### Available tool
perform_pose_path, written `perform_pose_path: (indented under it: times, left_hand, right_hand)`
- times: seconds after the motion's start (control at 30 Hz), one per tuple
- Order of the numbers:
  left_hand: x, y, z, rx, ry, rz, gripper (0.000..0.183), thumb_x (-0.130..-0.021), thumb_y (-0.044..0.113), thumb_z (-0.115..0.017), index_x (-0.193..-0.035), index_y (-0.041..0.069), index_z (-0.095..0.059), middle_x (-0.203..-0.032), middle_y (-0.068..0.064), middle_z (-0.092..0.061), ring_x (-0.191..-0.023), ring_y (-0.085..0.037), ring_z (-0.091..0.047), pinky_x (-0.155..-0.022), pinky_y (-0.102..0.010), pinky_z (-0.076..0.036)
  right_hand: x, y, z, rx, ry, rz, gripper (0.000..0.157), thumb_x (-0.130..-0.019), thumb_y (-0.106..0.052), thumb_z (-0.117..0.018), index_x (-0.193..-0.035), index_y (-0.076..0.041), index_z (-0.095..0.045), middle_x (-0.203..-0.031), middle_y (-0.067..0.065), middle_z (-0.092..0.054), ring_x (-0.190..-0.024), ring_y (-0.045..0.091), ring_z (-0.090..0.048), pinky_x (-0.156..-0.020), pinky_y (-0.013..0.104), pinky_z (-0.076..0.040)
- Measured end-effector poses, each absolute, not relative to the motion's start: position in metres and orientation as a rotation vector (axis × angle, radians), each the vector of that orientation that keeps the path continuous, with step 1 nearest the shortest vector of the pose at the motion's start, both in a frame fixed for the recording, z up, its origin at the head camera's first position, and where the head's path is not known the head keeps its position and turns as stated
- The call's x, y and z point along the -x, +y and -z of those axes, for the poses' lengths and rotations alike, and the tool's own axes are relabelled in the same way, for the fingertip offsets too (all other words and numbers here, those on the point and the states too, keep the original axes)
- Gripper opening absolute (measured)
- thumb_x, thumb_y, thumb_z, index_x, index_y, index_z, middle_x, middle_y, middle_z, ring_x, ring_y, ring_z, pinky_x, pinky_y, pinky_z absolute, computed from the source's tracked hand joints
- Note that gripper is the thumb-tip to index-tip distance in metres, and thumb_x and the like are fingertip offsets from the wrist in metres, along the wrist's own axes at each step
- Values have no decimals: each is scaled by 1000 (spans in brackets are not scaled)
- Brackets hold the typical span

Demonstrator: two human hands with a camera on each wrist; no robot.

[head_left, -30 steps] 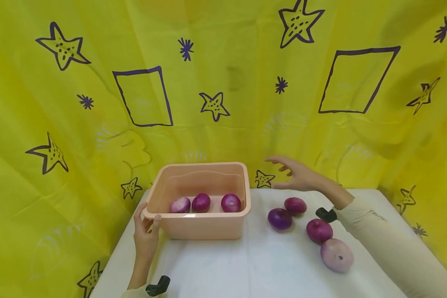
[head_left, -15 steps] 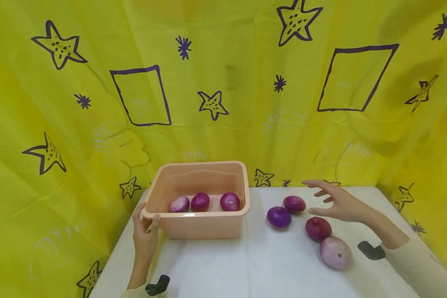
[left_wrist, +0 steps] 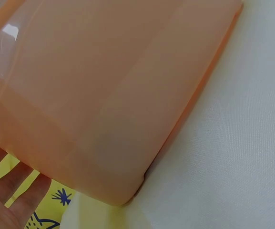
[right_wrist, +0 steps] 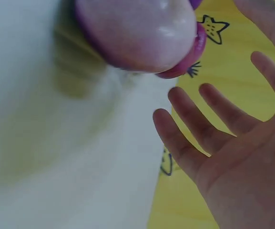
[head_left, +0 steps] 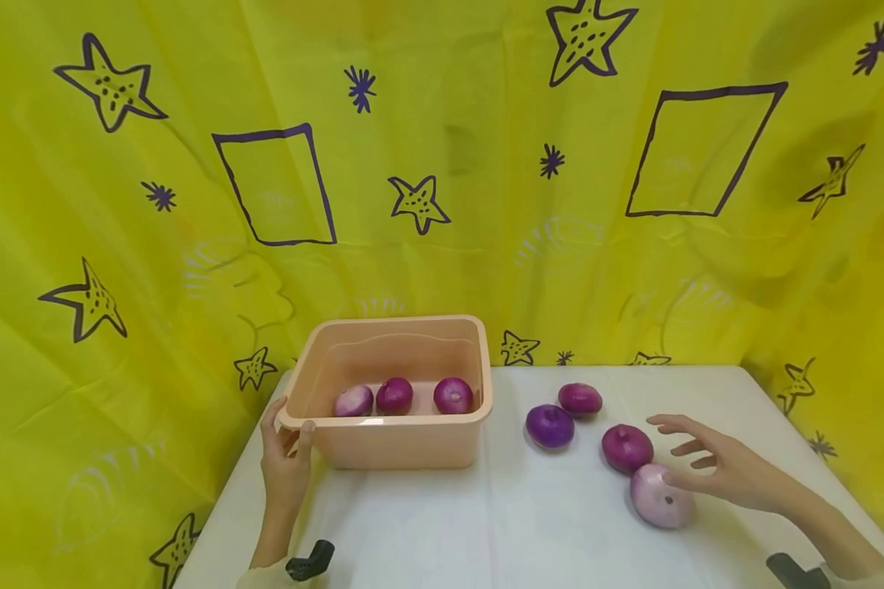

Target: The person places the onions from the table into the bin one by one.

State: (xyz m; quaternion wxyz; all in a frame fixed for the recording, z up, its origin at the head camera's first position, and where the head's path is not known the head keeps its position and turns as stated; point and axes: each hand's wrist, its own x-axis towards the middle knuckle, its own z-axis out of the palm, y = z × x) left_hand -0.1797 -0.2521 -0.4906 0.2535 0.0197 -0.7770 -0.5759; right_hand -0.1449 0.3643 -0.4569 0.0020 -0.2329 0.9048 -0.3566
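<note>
My left hand grips the front left corner of a peach plastic tub, thumb at the front rim and fingers along the left side. In the left wrist view the tub's wall fills much of the frame, with the fingers at its edge. Three red onions lie inside the tub. My right hand, fingers spread and holding nothing, is beside a large pale onion; its thumb overlaps that onion in the head view. A darker red onion sits against the pale one.
Two more onions, a purple one and a reddish one, lie together right of the tub. A white cloth covers the table. Behind and at the sides hangs a yellow curtain with drawn stars.
My right hand has moved from near the tub's right side rightward and toward me, to the pale onion. The left hand keeps its hold on the tub; the view has shifted slightly.
</note>
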Motion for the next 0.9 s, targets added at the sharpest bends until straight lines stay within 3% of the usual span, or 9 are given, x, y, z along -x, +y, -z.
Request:
perform_pose_path:
  times: [0.1, 0.17, 0.4, 0.57, 0.9]
  left_hand:
    - [180, -252, 489, -59, -2107, 1565, 62, -104, 17, -59, -159, 20, -29, -161, -15, -39, -124, -32, -57, -87, -8, -47]
    - [181, -252, 489, -56, -2103, 1575, 62, -104, 17, -59, -159, 21, -29, -161, -14, -39, -126, -32, -56, -87, -8, -46]
    - [181, -252, 489, -46, -2099, 1583, 63, -104, 16, -59, -159, 19, -28, -163, -15, -36, -131, -42, -54, -87, -6, -45]
    - [181, -253, 489, -56, -2110, 1582, 65, -104, 18, -60, -159, 18, -27, -162, -16, -36, -131, -43, -54, -85, -5, -45]
    - [179, -252, 489, -74, -2113, 1577, 62, -105, 19, -58, -159, 20, -28, -162, -14, -37, -129, -38, -55, -87, -6, -45]
  right_hand:
    - [142, 371, 466, 782, 2716, 1176, 68, -91, -17, -79, -150, -10, -45, -133, 13, -59, -104, 7, -67, -78, 31, -60]
    - [141, 375, 471, 818, 2626, 1213, 65, -93, -13, -76, -149, -7, -44, -134, 19, -57, -105, 8, -67, -79, 30, -60]
    - [139, 378, 482, 857, 2477, 1265, 60, -94, -7, -73, -148, -9, -47, -134, 2, -60, -100, 10, -66, -79, 29, -59]
    - [137, 378, 485, 860, 2472, 1248, 58, -95, -10, -73, -148, -9, -49, -138, -11, -58, -100, 7, -64, -79, 27, -58]
    - [138, 379, 491, 905, 2456, 1272, 58, -95, -9, -73, -148, -8, -49, -139, -13, -57, -103, 8, -64, -79, 27, -58]
